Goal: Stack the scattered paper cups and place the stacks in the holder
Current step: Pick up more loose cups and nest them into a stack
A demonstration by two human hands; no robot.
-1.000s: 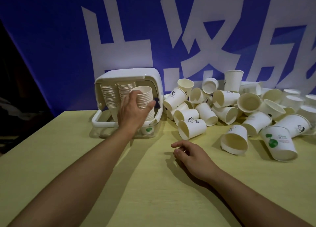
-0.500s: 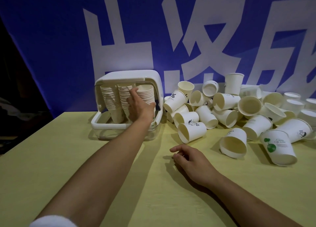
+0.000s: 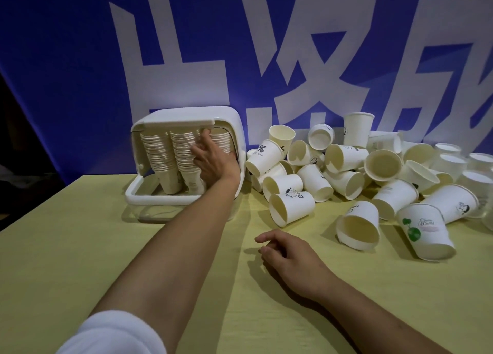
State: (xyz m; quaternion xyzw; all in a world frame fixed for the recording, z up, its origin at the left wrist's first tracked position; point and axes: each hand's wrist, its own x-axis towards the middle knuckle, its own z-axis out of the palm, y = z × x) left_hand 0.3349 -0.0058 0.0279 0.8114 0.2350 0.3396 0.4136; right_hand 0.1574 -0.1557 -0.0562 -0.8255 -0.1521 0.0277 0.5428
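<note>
The holder (image 3: 186, 119) stood at the desk's (image 3: 66, 247) rear left, with loose paper cups (image 3: 290, 209) heaped to its right. The left hand (image 3: 213, 159) reached inside it, fingers spread against the right-hand stack (image 3: 222, 143). The right hand (image 3: 290, 257) rested on the desk, loosely curled, holding nothing.

Staged demo or event booth setting, large blue banner (image 3: 80, 60) with white block characters as backdrop, plain pale-yellow table (image 3: 66, 247), dim surroundings at left
</note>
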